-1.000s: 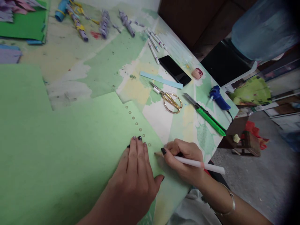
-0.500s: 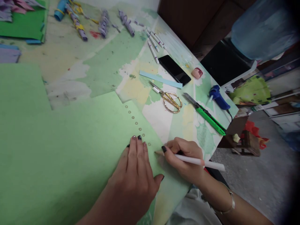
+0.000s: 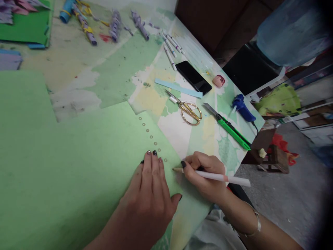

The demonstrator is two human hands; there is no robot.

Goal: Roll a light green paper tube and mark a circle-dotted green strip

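A large sheet of light green paper [image 3: 85,156] covers the near left of the table, with a row of small ring marks [image 3: 151,136] along its right edge. My left hand [image 3: 149,194] lies flat on the sheet, fingers stretched out, the fingertips beside the lower marks. To its right, my right hand [image 3: 205,173] grips a white pen-like marker [image 3: 217,176] with a pointed brownish tip and an orange band. The tip is at the paper surface just below the last visible ring. My left hand may cover part of the sheet's markings.
Beyond the sheet lie gold-handled scissors [image 3: 189,113], a green utility knife [image 3: 231,132] with blade out, a light blue paper strip [image 3: 178,88], a black phone [image 3: 194,77] and several white markers [image 3: 170,57]. A blue glue gun [image 3: 243,107] rests near the right edge. Purple paper rolls [image 3: 140,25] lie at the back.
The marker in my right hand has shifted very slightly to the right, and its rear end sits a little higher. My left hand and the paper have stayed in place.
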